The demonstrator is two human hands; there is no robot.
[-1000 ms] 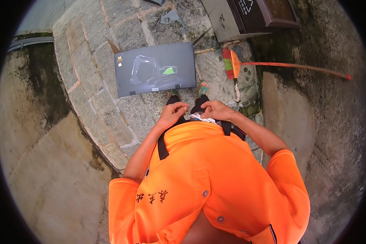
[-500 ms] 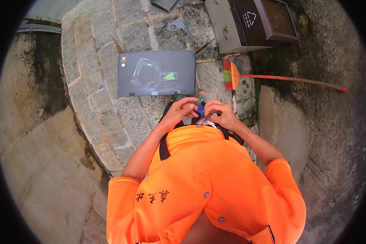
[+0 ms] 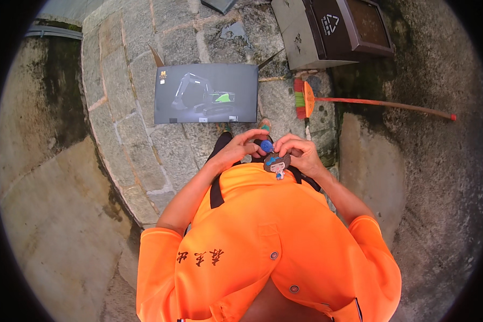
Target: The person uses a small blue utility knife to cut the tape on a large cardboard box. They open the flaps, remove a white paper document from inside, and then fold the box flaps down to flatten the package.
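Observation:
In front of my waist, my left hand (image 3: pixel 238 149) pinches the edge of a small blue disc (image 3: pixel 266 145). Close beside it, my right hand (image 3: pixel 302 154) has its fingers closed at the top of a flat charm (image 3: pixel 276 163) shaped like a cartoon figure with brown hair and a blue bow. The charm hangs against my orange shirt (image 3: pixel 284 214), just below the disc. Whether a ring or cord joins the two is too small to tell. Black straps (image 3: pixel 217 194) show at my waist.
A dark box (image 3: pixel 206 94) with an excavator picture stands on the stone paving (image 3: pixel 139 134) ahead. Right of it lies a broom (image 3: pixel 308 100) with a long red handle. A brown and grey waste bin (image 3: pixel 330 32) stands at the far right. Something dark and flat (image 3: pixel 218 5) lies beyond.
The charm, earlier mostly hidden between my hands, now hangs in view with its face showing. My right hand has turned and lifted slightly. The blue disc shows more fully.

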